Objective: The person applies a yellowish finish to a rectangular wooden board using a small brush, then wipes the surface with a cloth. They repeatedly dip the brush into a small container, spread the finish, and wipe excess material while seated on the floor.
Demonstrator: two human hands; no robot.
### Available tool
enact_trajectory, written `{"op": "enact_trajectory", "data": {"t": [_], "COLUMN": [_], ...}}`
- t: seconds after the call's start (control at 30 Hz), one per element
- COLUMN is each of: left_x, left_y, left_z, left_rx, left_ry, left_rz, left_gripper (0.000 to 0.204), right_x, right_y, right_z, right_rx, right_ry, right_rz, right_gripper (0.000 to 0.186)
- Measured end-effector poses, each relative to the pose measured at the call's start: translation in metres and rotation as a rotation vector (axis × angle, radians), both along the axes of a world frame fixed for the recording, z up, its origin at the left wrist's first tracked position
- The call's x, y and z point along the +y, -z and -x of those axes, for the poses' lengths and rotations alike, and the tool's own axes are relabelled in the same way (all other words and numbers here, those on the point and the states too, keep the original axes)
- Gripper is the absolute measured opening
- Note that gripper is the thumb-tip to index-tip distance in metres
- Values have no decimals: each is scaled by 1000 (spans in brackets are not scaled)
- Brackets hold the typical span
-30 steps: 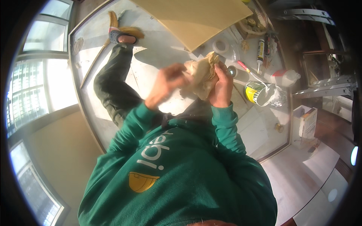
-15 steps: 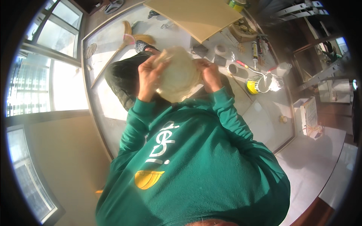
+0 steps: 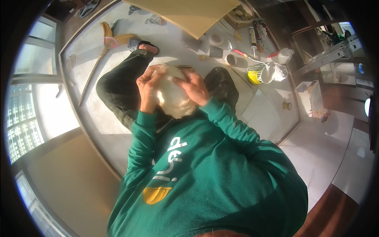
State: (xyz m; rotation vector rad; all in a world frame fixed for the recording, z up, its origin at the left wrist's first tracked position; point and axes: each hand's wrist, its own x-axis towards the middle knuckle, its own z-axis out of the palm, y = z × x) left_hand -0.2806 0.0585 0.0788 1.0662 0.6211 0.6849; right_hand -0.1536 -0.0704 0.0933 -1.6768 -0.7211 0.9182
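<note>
The left hand (image 3: 150,85) and right hand (image 3: 192,86) grip, with bent fingers (image 3: 158,72), a pale, translucent, rounded film-like thing (image 3: 175,98) between them, while right of those fingers stand a yellow-sided round metal can (image 3: 256,76), its contents unclear, a red-handled, white-necked tool (image 3: 240,52) reaching its mouth, and a white plastic bottle with a red label (image 3: 282,56).

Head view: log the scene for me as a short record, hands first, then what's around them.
Left hand: gripping the left side of a pale item
Right hand: holding the upper right side, thumb across its face
Pale item: rounded, uneven lower edge; exact kind unclear
Left side: broom, its head near a grey clog
Ahead: large tan board
Right side: yellow-labelled can, red-handled tool reaching toward it, white bottle, cartridge
</note>
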Motion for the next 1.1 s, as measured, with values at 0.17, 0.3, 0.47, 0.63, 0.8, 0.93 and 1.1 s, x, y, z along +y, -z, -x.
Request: {"op": "enact_trajectory", "data": {"t": [0.17, 0.3, 0.47, 0.63, 0.8, 0.93, 1.1], "left_x": [-20, -51, -53, -30, -29, -12, 33], "left_y": [36, 60, 74, 73, 38, -7, -33], "left_z": [-71, -125, -130, -105, -116, -122, -110], "left_rx": [184, 318, 552, 670, 527, 532, 627], "left_ry": [180, 250, 372, 427, 439, 433, 302], "left_rz": [139, 113, -235, -136, -140, -238, -475], "left_gripper": [40, 40, 42, 35, 29, 14, 17], "right_x": [-26, -51, -92, -135, -165, -175, -182], "right_y": [18, 35, 80, 130, 147, 191, 279], "right_z": [-32, -77, -146, -226, -245, -261, -307], "right_rx": [611, 596, 439, 727, 458, 199, -415], "right_ry": [315, 428, 737, 883, 795, 715, 355], "right_rz": [-334, -271, -98, -179, -23, 155, 451], "right_gripper": [48, 45, 37, 36, 35, 34, 46]}}
